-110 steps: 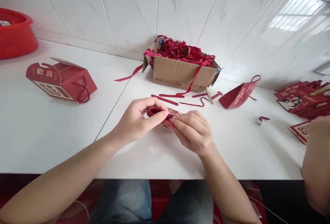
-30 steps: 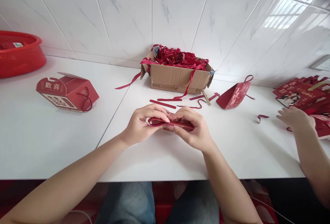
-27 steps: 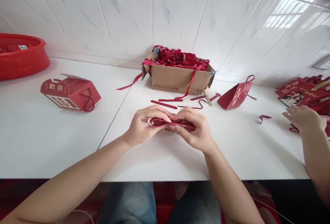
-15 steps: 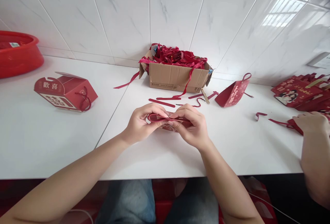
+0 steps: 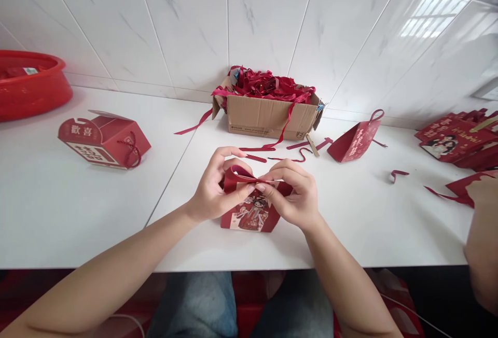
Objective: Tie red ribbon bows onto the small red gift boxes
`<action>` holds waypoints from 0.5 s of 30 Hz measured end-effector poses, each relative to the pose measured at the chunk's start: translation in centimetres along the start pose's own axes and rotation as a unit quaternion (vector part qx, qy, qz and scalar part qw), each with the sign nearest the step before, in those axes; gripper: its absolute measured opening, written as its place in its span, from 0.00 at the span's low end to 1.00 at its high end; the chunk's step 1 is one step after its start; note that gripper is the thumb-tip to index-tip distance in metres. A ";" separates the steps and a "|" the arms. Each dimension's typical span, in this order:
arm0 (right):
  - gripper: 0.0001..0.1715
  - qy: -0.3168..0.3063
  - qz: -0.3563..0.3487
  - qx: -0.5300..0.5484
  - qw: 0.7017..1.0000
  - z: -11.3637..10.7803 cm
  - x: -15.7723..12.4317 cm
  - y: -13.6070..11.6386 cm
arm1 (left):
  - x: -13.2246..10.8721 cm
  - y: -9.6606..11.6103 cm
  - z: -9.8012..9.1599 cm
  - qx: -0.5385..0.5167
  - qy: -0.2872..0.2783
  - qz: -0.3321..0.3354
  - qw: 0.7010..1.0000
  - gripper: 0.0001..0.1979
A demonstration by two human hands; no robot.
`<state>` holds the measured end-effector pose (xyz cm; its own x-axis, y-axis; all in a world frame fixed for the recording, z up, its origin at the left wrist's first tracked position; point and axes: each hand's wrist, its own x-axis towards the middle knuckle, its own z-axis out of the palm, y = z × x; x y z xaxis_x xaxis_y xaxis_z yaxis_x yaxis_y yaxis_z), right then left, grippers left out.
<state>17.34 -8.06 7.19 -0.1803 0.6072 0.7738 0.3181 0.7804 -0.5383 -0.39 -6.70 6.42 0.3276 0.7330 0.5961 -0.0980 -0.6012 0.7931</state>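
Observation:
In the middle of the table a red paper gift box (image 5: 252, 213) with a printed figure on its front stands between my hands. My left hand (image 5: 218, 187) pinches its top edge, with the index finger raised. On the other side my right hand (image 5: 293, 190) pinches the same top edge, the two thumbs nearly touching. The top edges are pressed together at the middle, and a loop of red paper or ribbon bulges up at the left. What lies behind my fingers is hidden.
A cardboard box (image 5: 268, 117) full of red ribbons stands by the wall, with ribbon strips (image 5: 257, 149) before it. Red boxes stand left (image 5: 105, 143) and right (image 5: 354, 141). A red basin (image 5: 33, 86) is far left. At right, another person's hand (image 5: 482, 198) is near stacked red boxes (image 5: 451, 141).
The gift box has tilted so its printed front now faces me. My left index finger has lifted. The other person's hand has shifted right with a red piece.

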 end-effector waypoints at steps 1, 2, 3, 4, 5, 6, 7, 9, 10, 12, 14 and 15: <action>0.02 0.000 0.008 0.010 1.000 0.0 0.0 -0.1 | 0.0 0.0 0.0 0.001 0.001 -0.001 1.000 0.21; 0.02 0.002 0.016 0.020 1.000 0.0 0.0 -0.1 | 0.0 0.0 0.1 0.001 0.001 -0.004 1.000 0.21; 0.02 0.006 0.025 0.031 0.999 0.0 0.0 -0.1 | -0.1 -0.1 0.1 0.002 0.003 -0.007 1.000 0.20; 0.02 0.008 0.037 0.043 0.998 0.0 0.1 0.0 | -0.1 -0.2 0.1 0.001 0.005 -0.009 1.000 0.20; 0.03 0.008 0.052 0.059 0.997 0.0 0.1 0.1 | -0.2 -0.3 0.2 0.000 0.006 -0.011 1.000 0.20; 0.03 0.005 0.068 0.078 0.995 -0.1 0.1 0.3 | -0.2 -0.4 0.2 -0.001 0.005 -0.011 1.000 0.20; 0.04 0.000 0.086 0.099 0.991 -0.1 0.2 0.4 | -0.2 -0.5 0.1 0.000 0.003 -0.010 1.000 0.20; 0.05 -0.013 0.118 0.139 0.983 -0.1 0.3 0.9 | -0.1 -0.7 -0.1 0.005 -0.011 -0.005 1.000 0.19; 0.05 -0.018 0.133 0.157 0.978 0.0 0.3 1.1 | -0.1 -0.7 -0.3 0.011 -0.021 -0.001 1.000 0.18; 0.05 -0.022 0.166 0.187 0.968 0.1 0.3 1.3 | 0.1 -0.7 -0.8 0.027 -0.034 -0.003 0.999 0.16; 0.06 -0.022 0.202 0.203 0.958 0.2 0.2 1.4 | 0.3 -0.6 -1.4 0.046 -0.019 -0.016 0.999 0.11; 0.07 -0.022 0.218 0.204 0.954 0.2 0.1 1.4 | 0.5 -0.6 -1.6 0.055 -0.004 -0.020 0.998 0.09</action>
<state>17.57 -6.81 6.44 -0.1551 0.8858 0.4375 -0.0157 0.4405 -0.8976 -1.68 -5.51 6.44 0.3367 0.7553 0.5623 0.0193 -0.6025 0.7979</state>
